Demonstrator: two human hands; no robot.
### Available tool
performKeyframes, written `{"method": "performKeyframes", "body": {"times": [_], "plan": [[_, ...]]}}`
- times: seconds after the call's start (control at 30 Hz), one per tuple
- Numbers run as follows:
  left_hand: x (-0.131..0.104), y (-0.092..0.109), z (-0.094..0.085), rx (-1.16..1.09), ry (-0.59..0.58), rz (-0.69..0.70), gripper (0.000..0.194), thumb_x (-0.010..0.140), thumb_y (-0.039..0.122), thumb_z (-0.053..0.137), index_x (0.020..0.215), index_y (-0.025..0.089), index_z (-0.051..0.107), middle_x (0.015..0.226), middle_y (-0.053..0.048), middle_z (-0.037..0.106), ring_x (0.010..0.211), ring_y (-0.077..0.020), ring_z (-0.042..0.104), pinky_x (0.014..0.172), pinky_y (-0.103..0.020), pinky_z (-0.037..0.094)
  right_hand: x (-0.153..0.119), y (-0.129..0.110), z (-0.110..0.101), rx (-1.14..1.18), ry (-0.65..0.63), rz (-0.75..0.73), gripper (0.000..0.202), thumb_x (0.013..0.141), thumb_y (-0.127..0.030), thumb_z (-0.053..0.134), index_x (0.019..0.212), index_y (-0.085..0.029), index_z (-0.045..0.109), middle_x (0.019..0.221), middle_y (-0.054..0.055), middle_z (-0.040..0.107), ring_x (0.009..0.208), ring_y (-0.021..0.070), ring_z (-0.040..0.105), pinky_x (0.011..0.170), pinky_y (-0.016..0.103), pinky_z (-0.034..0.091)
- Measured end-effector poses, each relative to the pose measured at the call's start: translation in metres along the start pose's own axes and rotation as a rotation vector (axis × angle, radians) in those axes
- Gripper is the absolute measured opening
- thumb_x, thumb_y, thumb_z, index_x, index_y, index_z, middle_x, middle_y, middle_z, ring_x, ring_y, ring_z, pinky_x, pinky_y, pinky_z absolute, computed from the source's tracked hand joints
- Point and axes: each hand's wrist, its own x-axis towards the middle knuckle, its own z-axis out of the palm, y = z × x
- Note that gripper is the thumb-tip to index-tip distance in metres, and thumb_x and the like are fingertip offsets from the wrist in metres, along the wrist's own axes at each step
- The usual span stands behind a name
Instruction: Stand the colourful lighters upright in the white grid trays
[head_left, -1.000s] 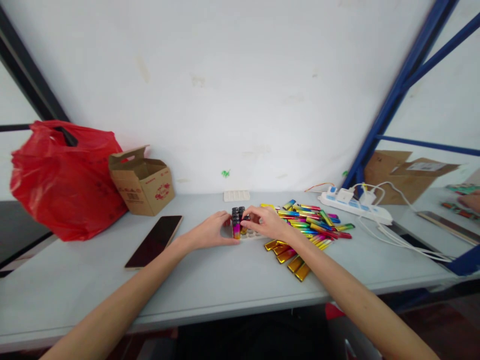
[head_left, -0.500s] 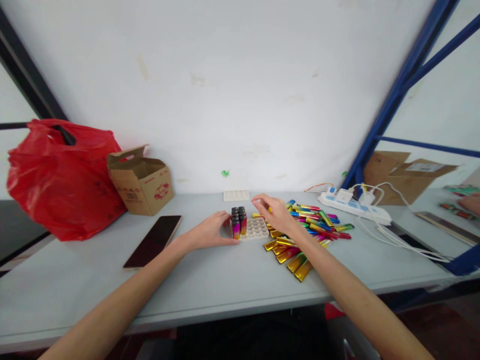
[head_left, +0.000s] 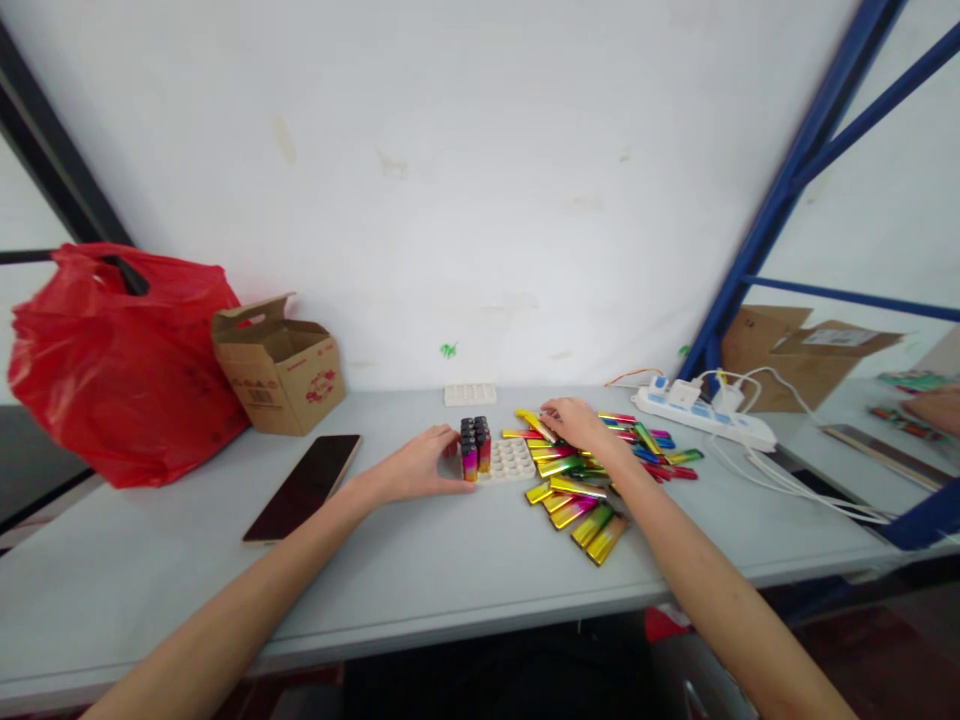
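A white tray with round holes (head_left: 513,461) lies on the table, and several black-topped, pink and orange lighters (head_left: 469,462) stand upright at its left end. My left hand (head_left: 426,464) curves around the left side of these lighters, thumb at the front and fingers behind, with a gap between. To the right of the tray is a loose pile of shiny multicoloured lighters (head_left: 592,521). My right hand (head_left: 574,422) is over the back of the pile, its fingers bent down at a yellow lighter (head_left: 536,424); its fingertips are partly hidden.
A second white tray (head_left: 470,394) lies by the wall. On the left are a dark phone (head_left: 304,488), an open cardboard box (head_left: 279,368) and a red bag (head_left: 127,370). A power strip with cables (head_left: 705,416) sits at right, and another person's hand (head_left: 936,408) shows at the far right.
My right hand has moved right and slightly down from above the tray to the lighter pile. A yellow lighter now shows by its fingertips. My left hand remains beside the upright lighters.
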Motion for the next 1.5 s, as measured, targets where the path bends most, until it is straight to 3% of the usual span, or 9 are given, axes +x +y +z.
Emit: {"method": "performKeyframes", "body": {"times": [0.13,0.27,0.43,0.6,0.77,0.93,1.17,1.33,1.5], "plan": [[0.0,0.0,0.001,0.003,-0.003,0.001,0.065,0.074,0.071,0.078,0.11,0.019,0.065,0.113,-0.012,0.069,0.104,-0.034,0.067,0.094,-0.043,0.054,-0.002,-0.006,-0.01,0.023,0.027,-0.036,0.034,0.108,-0.031,0.046,0.12,-0.014,0.073,0.122,0.017,0.074,0.116,0.0265,0.068,0.103,0.035,0.046],[0.0,0.0,0.001,0.004,-0.003,0.007,0.064,0.074,0.072,0.079,0.108,0.019,0.064,0.111,-0.011,0.069,0.103,-0.0337,0.067,0.093,-0.043,0.054,-0.009,-0.016,-0.015,0.025,-0.034,-0.093,0.033,0.102,-0.047,0.061,0.101,-0.017,0.073,0.108,0.014,0.074,0.102,0.0262,0.069,0.092,0.034,0.049],[0.0,0.003,-0.001,0.002,-0.002,0.003,0.062,0.074,0.071,0.078,0.106,0.02,0.064,0.108,-0.01,0.069,0.099,-0.0324,0.068,0.091,-0.042,0.054,-0.012,-0.025,-0.014,0.059,-0.016,-0.088,0.016,0.098,-0.033,0.068,0.098,-0.017,0.069,0.104,0.013,0.074,0.097,0.0242,0.069,0.086,0.032,0.047],[-0.001,0.003,-0.001,-0.005,-0.006,0.005,0.063,0.075,0.07,0.079,0.11,0.019,0.063,0.112,-0.012,0.069,0.101,-0.0328,0.067,0.093,-0.043,0.054,-0.009,-0.03,-0.02,0.366,0.133,-0.076,0.026,0.106,-0.04,0.052,0.112,-0.019,0.066,0.085,0.005,0.075,0.079,0.0204,0.069,0.078,0.031,0.047],[0.0,0.002,-0.001,-0.025,0.006,0.003,0.062,0.073,0.071,0.079,0.107,0.02,0.065,0.109,-0.01,0.069,0.098,-0.0321,0.067,0.09,-0.043,0.055,-0.008,-0.041,-0.022,0.734,0.263,-0.052,0.04,0.097,-0.056,0.056,0.108,-0.021,0.071,0.085,0.003,0.072,0.072,0.0194,0.065,0.069,0.03,0.048],[0.0,0.002,-0.001,-0.018,-0.002,0.008,0.062,0.073,0.071,0.078,0.106,0.02,0.065,0.109,-0.01,0.069,0.098,-0.0322,0.067,0.09,-0.043,0.054,-0.008,-0.056,-0.014,1.181,0.199,0.034,0.048,0.078,-0.061,0.079,0.097,-0.018,0.067,0.073,-0.003,0.059,0.062,0.0126,0.052,0.061,0.026,0.045],[0.0,-0.001,0.001,-0.015,0.015,0.028,0.06,0.074,0.069,0.079,0.105,0.02,0.064,0.107,-0.01,0.069,0.097,-0.032,0.068,0.089,-0.042,0.054,-0.014,-0.08,-0.01,1.49,-0.006,0.02,0.051,0.085,-0.072,0.067,0.093,-0.025,0.052,0.082,-0.002,0.062,0.07,0.0149,0.06,0.066,0.029,0.054],[0.0,0.0,0.001,-0.016,0.018,0.028,0.061,0.074,0.07,0.079,0.107,0.022,0.064,0.109,-0.009,0.07,0.099,-0.0321,0.067,0.091,-0.042,0.054,-0.017,-0.092,-0.01,1.418,-0.062,0.001,0.049,0.088,-0.074,0.061,0.096,-0.027,0.048,0.063,-0.01,0.036,0.047,0.0103,0.035,0.046,0.023,0.034],[-0.001,0.001,0.0,0.003,0.004,0.026,0.061,0.075,0.071,0.078,0.107,0.02,0.063,0.109,-0.01,0.069,0.1,-0.0329,0.067,0.092,-0.043,0.054,-0.019,-0.093,-0.005,1.043,0.153,-0.024,0.056,0.094,-0.074,0.05,0.071,-0.025,0.039,0.061,-0.006,0.032,0.054,0.0118,0.032,0.051,0.026,0.028]]}}
